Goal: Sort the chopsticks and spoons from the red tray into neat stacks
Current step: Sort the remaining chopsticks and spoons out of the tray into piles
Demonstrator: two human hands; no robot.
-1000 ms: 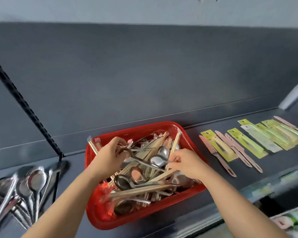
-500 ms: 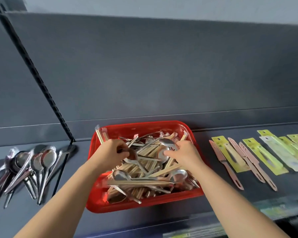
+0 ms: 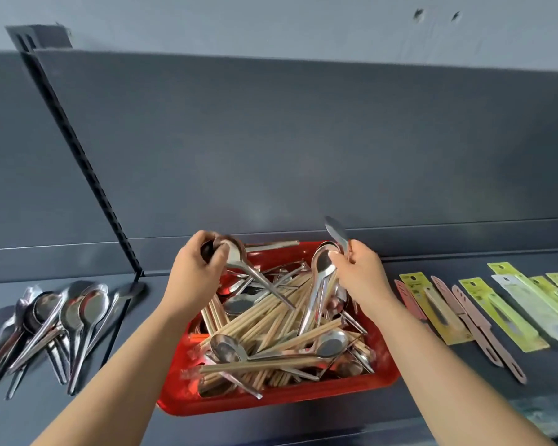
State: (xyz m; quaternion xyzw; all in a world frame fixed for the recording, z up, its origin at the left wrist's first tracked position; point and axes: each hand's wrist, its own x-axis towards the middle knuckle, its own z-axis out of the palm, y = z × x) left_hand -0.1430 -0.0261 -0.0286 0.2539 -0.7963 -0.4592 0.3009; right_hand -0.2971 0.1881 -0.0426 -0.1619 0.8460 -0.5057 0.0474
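Observation:
The red tray (image 3: 281, 402) sits on the dark shelf, full of tangled wooden chopsticks (image 3: 271, 317) and metal spoons (image 3: 331, 344). My left hand (image 3: 195, 275) is over the tray's back left corner, closed on the bowl ends of spoons (image 3: 255, 275) whose handles slant down to the right. My right hand (image 3: 361, 275) hovers over the back right corner, gripping spoons (image 3: 321, 278) lifted out of the pile, one handle (image 3: 335, 233) sticking up past the fingers. A pile of sorted spoons (image 3: 62, 320) lies on the shelf at left.
Packaged peelers on yellow and green cards (image 3: 509, 313) and pink ones (image 3: 477, 329) lie in a row on the shelf to the right. A black slotted upright (image 3: 87, 175) stands between the spoon pile and the tray. The grey back panel (image 3: 303, 140) rises behind.
Both hands have risen from the pile toward the tray's back edge, each lifting spoons clear of the chopsticks. The camera has tilted, showing more of the left spoon pile.

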